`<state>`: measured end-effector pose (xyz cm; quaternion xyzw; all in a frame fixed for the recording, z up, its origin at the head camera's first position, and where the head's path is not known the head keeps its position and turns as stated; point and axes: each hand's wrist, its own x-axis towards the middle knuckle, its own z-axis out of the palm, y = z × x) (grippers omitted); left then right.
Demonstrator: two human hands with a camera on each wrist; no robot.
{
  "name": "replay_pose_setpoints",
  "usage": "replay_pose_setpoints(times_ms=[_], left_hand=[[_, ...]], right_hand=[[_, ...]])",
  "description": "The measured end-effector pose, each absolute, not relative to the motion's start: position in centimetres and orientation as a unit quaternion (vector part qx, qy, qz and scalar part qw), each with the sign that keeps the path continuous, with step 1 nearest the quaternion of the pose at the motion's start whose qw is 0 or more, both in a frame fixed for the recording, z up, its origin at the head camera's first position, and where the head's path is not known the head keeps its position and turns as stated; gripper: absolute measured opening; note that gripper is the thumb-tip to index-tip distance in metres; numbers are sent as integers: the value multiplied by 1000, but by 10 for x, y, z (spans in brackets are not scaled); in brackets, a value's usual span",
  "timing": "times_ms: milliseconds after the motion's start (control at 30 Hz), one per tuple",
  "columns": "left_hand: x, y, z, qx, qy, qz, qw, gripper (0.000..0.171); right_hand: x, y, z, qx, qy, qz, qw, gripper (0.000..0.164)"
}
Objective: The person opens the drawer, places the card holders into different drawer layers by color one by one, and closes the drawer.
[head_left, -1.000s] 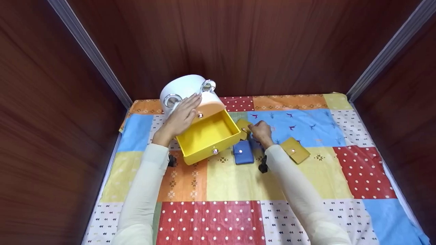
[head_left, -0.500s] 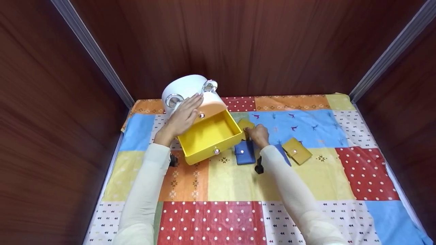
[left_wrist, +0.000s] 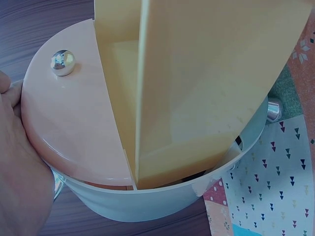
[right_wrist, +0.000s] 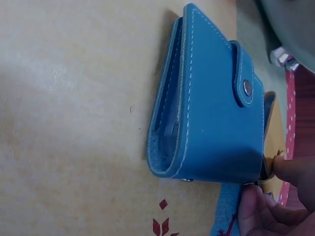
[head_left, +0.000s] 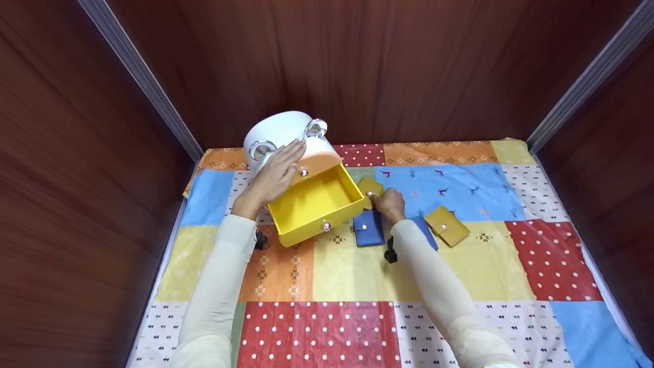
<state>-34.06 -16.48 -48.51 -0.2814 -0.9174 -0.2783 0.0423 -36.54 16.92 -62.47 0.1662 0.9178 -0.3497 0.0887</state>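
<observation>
Dark wood everywhere here: a back wall [head_left: 327, 66], a left wall [head_left: 76, 179] and a right wall [head_left: 613, 148] hem in the worktop, grey metal strips [head_left: 140, 79] running up both corners. And what a surface! A patchwork cloth [head_left: 317, 332] covers it: red with white dots up front, yellow and orange across the middle, blue with little figures behind, white squares peppered with small triangles.

Back and left of centre sits the rounded white box [head_left: 276, 130], near the back wall, its yellow drawer [head_left: 311, 202] pulled out toward us, angled across the patches. The left hand [head_left: 273, 176] lies on the box, fingers straight and close together, beside the silver rings [head_left: 261, 150].

Over to the right hand [head_left: 390, 203], thumb and fingers pinching the edge of a yellow wallet [head_left: 371, 186] just beside the drawer! A blue wallet [head_left: 369, 230] lies right in front of it, on the yellow patch; a second blue one [head_left: 427, 235] peeks past the pale sleeve [head_left: 434, 278], and an ochre wallet [head_left: 448, 227] lies tilted just beyond.
</observation>
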Motion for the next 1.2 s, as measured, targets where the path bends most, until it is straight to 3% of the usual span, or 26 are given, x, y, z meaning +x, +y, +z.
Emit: replay_pose_setpoints(times_ms=[667,967,1067,1200], left_hand=[[-340,-164,-483,-282,-918,-276,41,54],[-341,-164,-485,-279,-918,-278,41,54],[-341,-164,-485,-283,-917,-279,42,54],[-341,-164,-485,-285,-916,-279,44,54]], right_hand=[[-375,177,-631,177,896,-398,82,46],[-372,178,-625,216,853,-468,74,35],[-371,180,-627,227,829,-507,57,11],[-367,182,-623,234,806,-541,54,44]])
